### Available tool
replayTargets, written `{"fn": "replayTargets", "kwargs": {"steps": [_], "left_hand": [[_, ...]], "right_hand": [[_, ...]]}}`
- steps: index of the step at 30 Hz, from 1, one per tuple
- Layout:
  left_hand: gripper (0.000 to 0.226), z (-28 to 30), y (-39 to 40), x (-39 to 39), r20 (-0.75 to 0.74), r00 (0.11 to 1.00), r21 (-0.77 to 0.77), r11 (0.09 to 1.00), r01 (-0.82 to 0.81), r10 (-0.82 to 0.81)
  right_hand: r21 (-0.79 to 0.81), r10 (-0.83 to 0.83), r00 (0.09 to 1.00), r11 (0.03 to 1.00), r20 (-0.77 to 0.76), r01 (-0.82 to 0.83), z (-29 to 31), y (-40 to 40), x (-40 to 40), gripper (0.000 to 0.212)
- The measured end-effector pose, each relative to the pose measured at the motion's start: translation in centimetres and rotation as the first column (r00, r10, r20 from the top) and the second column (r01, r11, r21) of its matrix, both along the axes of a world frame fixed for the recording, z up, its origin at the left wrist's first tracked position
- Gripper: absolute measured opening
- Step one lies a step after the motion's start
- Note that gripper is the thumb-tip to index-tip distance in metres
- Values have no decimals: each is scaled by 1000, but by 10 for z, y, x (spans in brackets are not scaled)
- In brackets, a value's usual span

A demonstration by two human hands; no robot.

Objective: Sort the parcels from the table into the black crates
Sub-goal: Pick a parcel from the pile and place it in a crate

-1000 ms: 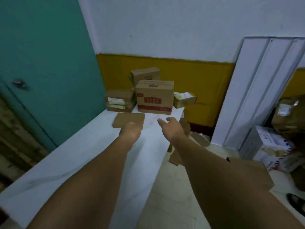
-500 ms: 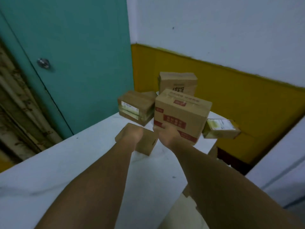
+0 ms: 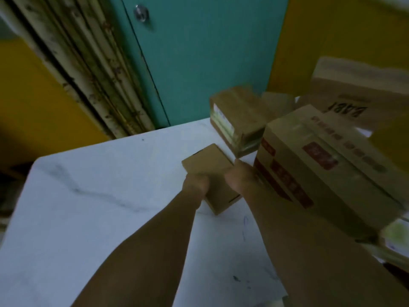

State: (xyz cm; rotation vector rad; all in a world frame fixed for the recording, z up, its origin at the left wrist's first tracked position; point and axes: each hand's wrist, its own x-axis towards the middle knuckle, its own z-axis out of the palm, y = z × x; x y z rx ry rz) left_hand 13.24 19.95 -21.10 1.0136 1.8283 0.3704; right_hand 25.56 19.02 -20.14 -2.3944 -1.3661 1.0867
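The left hand (image 3: pixel 195 181) rests on the near end of a small flat brown cardboard parcel (image 3: pixel 209 167), fingers curled over its top; whether the thumb has got under the edge is hidden. The right hand (image 3: pixel 240 176) sits at the parcel's right side, between it and a larger tan carton with red printing (image 3: pixel 321 165); its fingers are out of sight, so I cannot tell whether it grips or merely touches.

The parcel lies flat on the white marble-patterned table (image 3: pixel 99 196), toward the far right corner, just short of a stack of boxes. To lift it cleanly, I would squeeze both short sides evenly and raise it straight up, keeping the right wrist clear of the red-printed carton, which overhangs the table's right edge and looks easy to nudge off.

The parcel is plain, unlabelled on top, shallow, its corners crisp. It probably weighs little.

No black crate is in view.
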Motion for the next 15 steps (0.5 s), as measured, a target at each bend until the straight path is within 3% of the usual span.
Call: {"fn": "replayTargets", "kwargs": {"steps": [6,9,13,15], "left_hand": [[37,-15,-13,19,-30,995,-38,994,-101,100],[49,-10,-24,13,29,989,-35,989,-144,145],[65,8,-37,-7,360,904,-47,972,-231,232],[67,30,-46,-12,583,769,-67,959,-276,262]], "right_hand": [[-26,-80,995,997,-62,78,-27,-3,9,39],[-26,-169,951,985,-259,168,-23,-5,14,48],[-17,-229,735,959,-638,284,15,-11,-3,39],[-13,-178,620,965,-764,261,36,-18,-19,31]]}}
